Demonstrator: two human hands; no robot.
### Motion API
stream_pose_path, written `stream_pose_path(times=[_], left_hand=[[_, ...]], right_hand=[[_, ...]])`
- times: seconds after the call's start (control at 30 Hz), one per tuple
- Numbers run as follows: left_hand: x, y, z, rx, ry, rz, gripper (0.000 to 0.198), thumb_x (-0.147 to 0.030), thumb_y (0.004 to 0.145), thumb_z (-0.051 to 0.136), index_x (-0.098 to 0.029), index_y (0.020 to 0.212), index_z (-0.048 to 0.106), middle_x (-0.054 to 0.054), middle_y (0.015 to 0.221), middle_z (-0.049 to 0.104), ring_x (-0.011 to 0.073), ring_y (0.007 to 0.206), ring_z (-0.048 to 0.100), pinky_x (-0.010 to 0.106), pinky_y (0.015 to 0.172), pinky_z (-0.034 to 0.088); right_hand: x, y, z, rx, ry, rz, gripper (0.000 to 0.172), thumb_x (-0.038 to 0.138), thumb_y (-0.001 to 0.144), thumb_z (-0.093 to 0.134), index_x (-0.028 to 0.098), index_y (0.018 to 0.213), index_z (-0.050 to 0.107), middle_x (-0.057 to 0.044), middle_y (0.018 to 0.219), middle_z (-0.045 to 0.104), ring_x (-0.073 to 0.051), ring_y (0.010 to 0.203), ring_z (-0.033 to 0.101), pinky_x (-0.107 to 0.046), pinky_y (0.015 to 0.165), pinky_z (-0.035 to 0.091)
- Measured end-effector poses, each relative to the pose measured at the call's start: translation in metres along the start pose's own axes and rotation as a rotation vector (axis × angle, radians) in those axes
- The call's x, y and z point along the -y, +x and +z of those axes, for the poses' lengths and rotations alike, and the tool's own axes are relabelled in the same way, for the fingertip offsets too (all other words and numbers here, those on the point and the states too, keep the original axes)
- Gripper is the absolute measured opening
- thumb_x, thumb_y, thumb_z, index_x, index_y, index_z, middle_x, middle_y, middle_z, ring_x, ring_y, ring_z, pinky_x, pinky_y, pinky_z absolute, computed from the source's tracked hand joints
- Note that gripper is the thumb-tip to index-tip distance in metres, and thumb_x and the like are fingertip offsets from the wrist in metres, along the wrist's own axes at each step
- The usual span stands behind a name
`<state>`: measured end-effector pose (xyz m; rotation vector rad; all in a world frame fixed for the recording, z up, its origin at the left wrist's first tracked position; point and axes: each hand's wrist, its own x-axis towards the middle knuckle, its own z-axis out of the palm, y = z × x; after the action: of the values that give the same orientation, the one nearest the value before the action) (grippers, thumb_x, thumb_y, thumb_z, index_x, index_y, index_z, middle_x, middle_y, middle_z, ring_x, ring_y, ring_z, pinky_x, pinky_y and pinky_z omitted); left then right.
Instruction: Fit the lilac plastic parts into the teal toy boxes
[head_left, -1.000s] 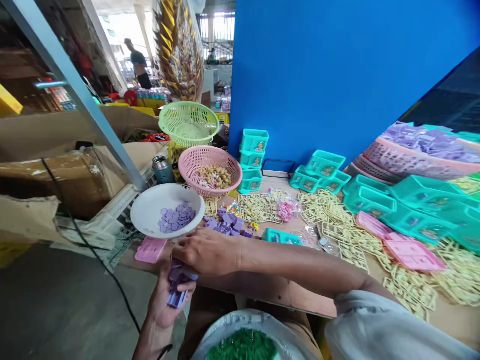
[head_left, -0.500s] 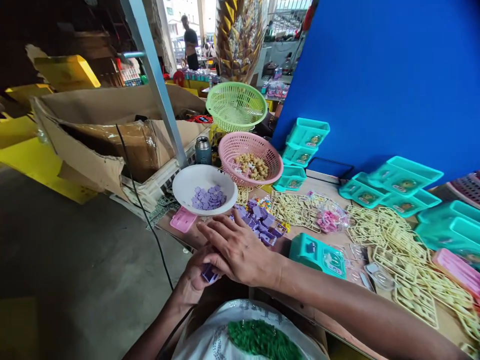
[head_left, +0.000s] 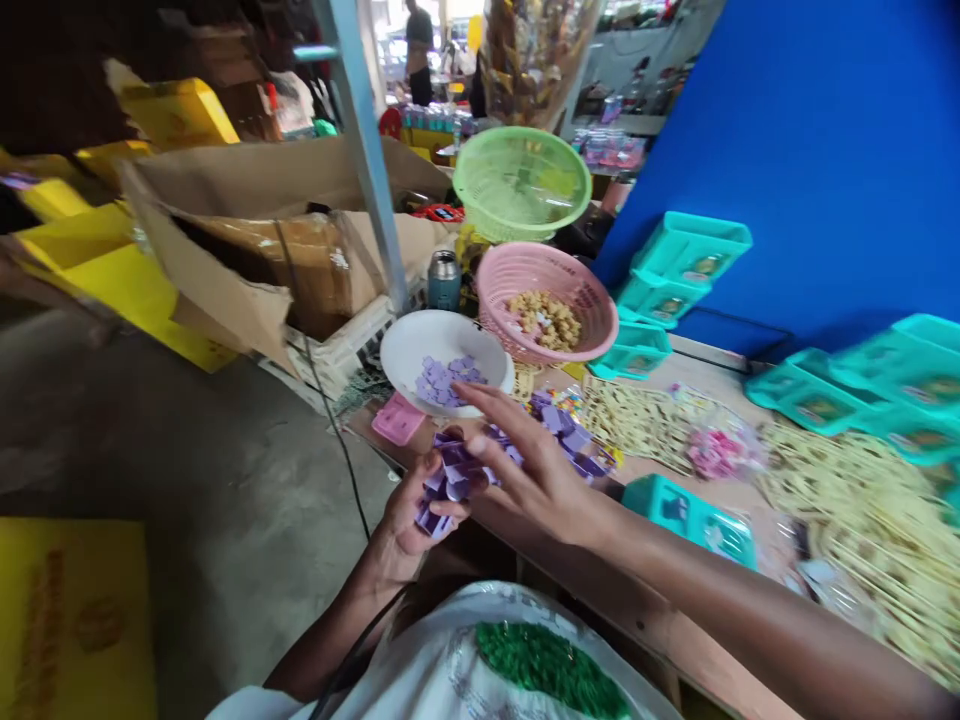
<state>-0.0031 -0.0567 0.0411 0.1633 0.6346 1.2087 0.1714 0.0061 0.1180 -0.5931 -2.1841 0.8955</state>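
Several purple plastic pieces are bunched in my left hand, its fingers curled round them near the table's front edge. My right hand hovers just beside and above them, fingers stretched out and apart; whether a fingertip touches a piece I cannot tell. Beyond the hands stands a white bowl with flat purple pieces inside. A pile of purple box-like parts lies on the table behind my right hand, which partly hides it. A pink plastic piece lies left of the bowl's base.
A pink basket holding small tan pieces and a green basket stand behind the bowl. Teal plastic boxes are stacked by the blue panel. Cream part frames cover the right side. A metal post rises at left.
My right hand has lifted off my left and opened out, uncovering the purple pieces in the left palm. The view has swung left, so the surroundings sit further right.
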Motion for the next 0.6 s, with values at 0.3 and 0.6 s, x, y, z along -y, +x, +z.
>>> stream_pose_path(times=[0.3,0.6], left_hand=[[-0.051,-0.056,0.006,0.106,-0.284,0.319,0.029,-0.031,0.082,0.088,-0.021,0.106,0.075,0.009,0.101,0.074,0.0143,0.083,0.074,0.003,0.044,0.041],[-0.198,-0.113,-0.022,-0.451,-0.304,0.998,0.029,-0.032,0.112,0.045,-0.015,0.106,0.067,0.007,0.092,0.07,0.0106,0.08,0.071,0.006,0.045,0.042]], right_hand=[[-0.031,-0.029,-0.018,-0.147,-0.107,-0.261,0.048,0.05,0.106,0.053,0.043,0.154,0.057,-0.004,0.145,0.07,-0.033,0.132,0.069,-0.046,0.103,0.066],[-0.005,-0.061,-0.042,-0.025,-0.284,-0.288,0.044,0.034,0.105,0.054,0.038,0.147,0.065,-0.002,0.141,0.074,-0.032,0.131,0.071,-0.044,0.098,0.069]])
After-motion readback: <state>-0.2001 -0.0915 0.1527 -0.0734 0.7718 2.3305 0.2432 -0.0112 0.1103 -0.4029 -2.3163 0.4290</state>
